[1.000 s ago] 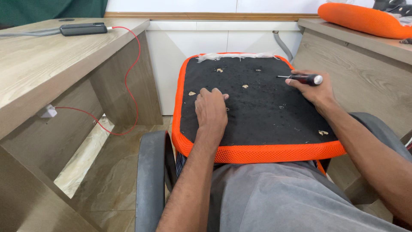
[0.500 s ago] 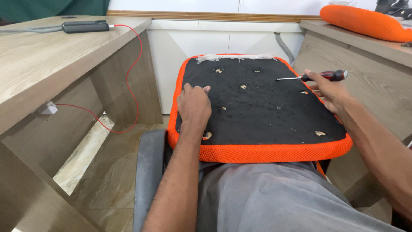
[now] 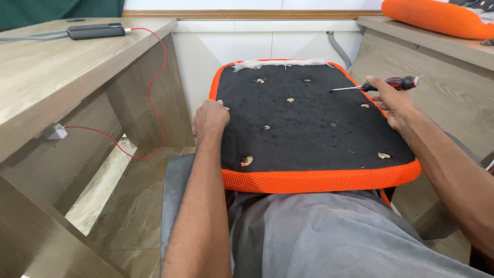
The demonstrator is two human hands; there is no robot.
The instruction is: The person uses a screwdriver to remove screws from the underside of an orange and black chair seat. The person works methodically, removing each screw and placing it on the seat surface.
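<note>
An orange-edged seat cushion [image 3: 319, 181], turned with its black underside up, is being supported on the lap of the seated person, between two wooden desks. Its left edge is being gripped by the left hand [image 3: 210, 119], the fingers curled closed over the orange rim. A screwdriver [image 3: 380, 85] with a red and black handle is being held in the right hand [image 3: 393, 103], which is closed around the handle just above the cushion's right edge; the metal shaft is being pointed leftward, over the far right part of the black fabric, and whether the tip is touching the fabric cannot be told. Several small pale holes are being shown across the black fabric, and a strip of white stuffing [image 3: 280, 64] is being exposed along the cushion's far edge. To the left of the cushion, a dark power bank [image 3: 95, 31] is lying on the surface of the left desk [image 3: 46, 77], with a red cable [image 3: 154, 87] hanging from it. Beyond the cushion's far right corner, a second orange cushion [image 3: 437, 18] is resting on the right desk [image 3: 432, 51].
</note>
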